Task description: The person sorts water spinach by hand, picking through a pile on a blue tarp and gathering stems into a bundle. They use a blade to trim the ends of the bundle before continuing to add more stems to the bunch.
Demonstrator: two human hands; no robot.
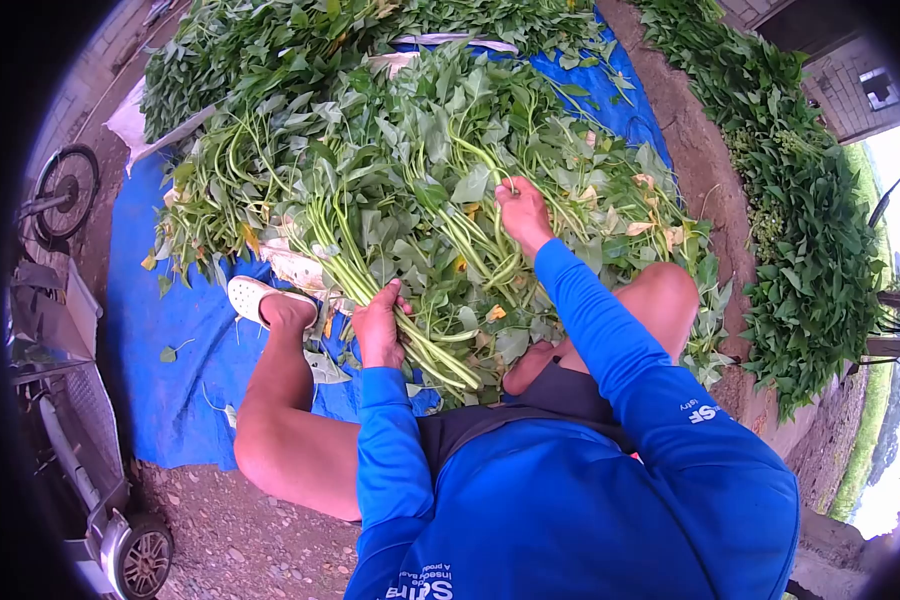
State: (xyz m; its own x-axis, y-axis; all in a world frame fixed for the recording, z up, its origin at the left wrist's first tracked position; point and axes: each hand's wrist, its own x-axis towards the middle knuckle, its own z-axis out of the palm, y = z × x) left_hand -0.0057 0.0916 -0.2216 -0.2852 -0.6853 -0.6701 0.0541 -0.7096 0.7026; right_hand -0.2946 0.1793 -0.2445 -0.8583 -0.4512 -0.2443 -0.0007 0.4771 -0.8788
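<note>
My left hand (378, 325) is wrapped round a bunch of long-stemmed leafy greens (342, 258), which look like water spinach. The cut ends of the bunch point down toward my lap, and its leaves spread away from me. To the right, my right hand (523, 212) pinches a thick green stem (478, 152) above the heap. Under and around both hands lies a wide pile of loose greens (395, 130), with some yellowed leaves among them.
A blue tarp (160, 330) lies beneath the pile. More greens (805, 240) are heaped along the right side. At left are a wheel (67, 195) and a metal vehicle frame with a small wheel (142, 560). My foot in a cream clog (252, 300) rests on the tarp.
</note>
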